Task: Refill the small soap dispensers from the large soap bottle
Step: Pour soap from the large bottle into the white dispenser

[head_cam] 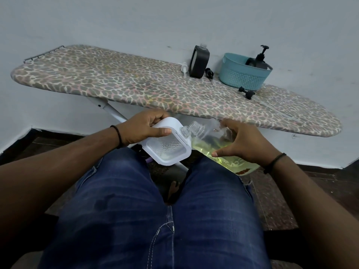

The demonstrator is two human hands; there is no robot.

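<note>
Left hand (143,129) noted gripping the white dispenser (167,141) across its upper end, fingers curled over the far edge, thumb pressed on the near face; held tilted above the lap, just in front of the ironing board (116,82). Clear threaded neck uncapped, window showing little content. Judged light, rigid, smooth; hold across the body judged sound. Right hand (246,141) spread over the large soap bottle (219,150), fingers wrapped on its far side, thumb extended along the near wall; mouth almost touching the dispenser neck. Yellow-green liquid pooled in the lower part. Judged heavy, pliant, possibly slick. On the board: black dispenser (199,62) upright, uncapped; teal basket (240,78) holding a black pump bottle (261,60).
</note>
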